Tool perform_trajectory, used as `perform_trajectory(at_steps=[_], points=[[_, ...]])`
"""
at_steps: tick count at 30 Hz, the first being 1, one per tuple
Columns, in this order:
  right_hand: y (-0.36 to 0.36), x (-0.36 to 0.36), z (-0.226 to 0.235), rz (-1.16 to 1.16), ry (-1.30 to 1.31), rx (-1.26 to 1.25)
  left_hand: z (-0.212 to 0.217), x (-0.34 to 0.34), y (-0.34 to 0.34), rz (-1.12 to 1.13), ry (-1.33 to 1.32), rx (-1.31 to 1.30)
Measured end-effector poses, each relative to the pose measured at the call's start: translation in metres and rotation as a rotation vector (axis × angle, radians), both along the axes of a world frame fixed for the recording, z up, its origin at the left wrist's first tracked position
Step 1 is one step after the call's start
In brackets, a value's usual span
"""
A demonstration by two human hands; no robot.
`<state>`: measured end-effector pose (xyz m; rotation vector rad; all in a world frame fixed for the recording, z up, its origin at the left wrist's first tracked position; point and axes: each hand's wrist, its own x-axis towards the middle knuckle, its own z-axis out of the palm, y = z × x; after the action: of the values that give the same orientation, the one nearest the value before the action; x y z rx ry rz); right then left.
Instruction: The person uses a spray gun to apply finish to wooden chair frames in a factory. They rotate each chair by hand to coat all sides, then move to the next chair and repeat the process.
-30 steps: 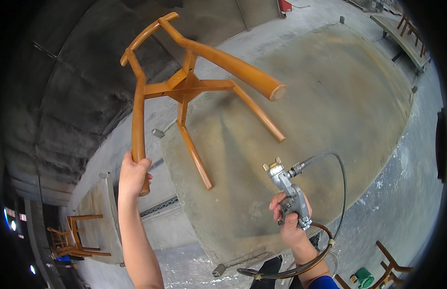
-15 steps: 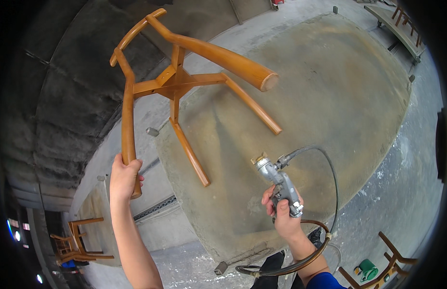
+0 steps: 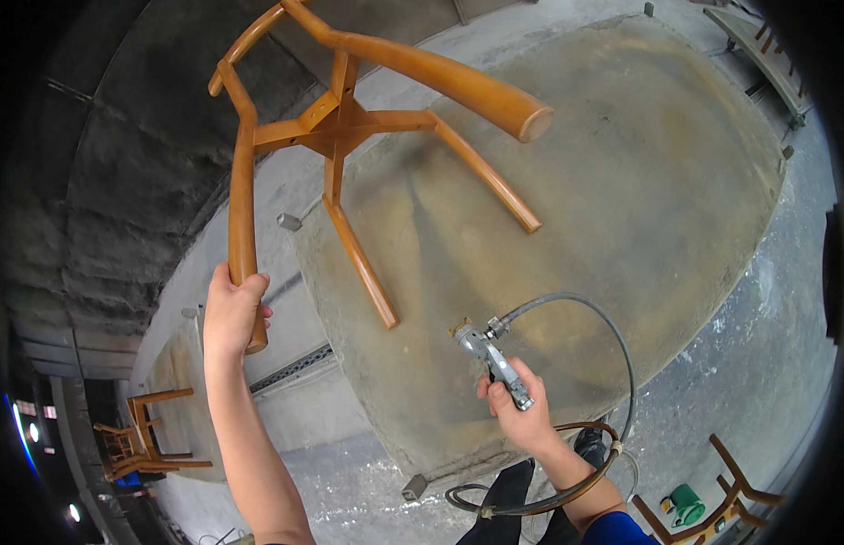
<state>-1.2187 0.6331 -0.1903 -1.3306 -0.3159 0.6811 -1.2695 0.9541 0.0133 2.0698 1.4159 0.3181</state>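
My left hand (image 3: 233, 313) is wrapped round the lower end of one leg of a brown wooden chair frame (image 3: 338, 136). The frame has a cross-shaped middle joint, a curved back rail and several legs, and it hangs tilted in front of me without a seat. In my right hand (image 3: 517, 404) is a metal spray gun (image 3: 495, 354), gripped by its handle, its brass-coloured nozzle end pointing up and left, toward the chair frame but apart from it. A dark hose (image 3: 613, 341) loops from the gun round past my right forearm.
Beneath the chair frame lies a large stained flat board (image 3: 567, 218). Other wooden chair frames stand at the lower left (image 3: 154, 436) and lower right (image 3: 726, 500), the latter near a green container (image 3: 687, 505). A wheeled platform (image 3: 758, 64) is at the far right.
My right hand has moved left and slightly down with the spray gun, which has turned a little. The chair frame sits higher in view, still in my left hand.
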Motion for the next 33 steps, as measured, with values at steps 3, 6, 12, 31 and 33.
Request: perform_trajectory(at_steps=[3, 6, 12, 31, 33], points=[[-0.002, -0.003, 0.001, -0.028, -0.06, 0.031, 0.0, 0.0, -0.002, 0.016, 0.011, 0.0], [-0.005, 0.001, 0.006, 0.038, -0.073, -0.035, -0.001, 0.0, -0.005, 0.015, -0.005, 0.005], [-0.018, 0.018, 0.016, -0.07, -0.146, 0.2, -0.001, 0.001, -0.006, 0.008, -0.012, -0.009], [-0.052, 0.038, 0.032, -0.344, -0.152, -0.094, -0.006, -0.002, -0.024, 0.031, -0.041, 0.018], [-0.074, 0.022, 0.036, -0.343, -0.088, -0.173, -0.006, -0.003, -0.026, 0.03, -0.013, 0.032]])
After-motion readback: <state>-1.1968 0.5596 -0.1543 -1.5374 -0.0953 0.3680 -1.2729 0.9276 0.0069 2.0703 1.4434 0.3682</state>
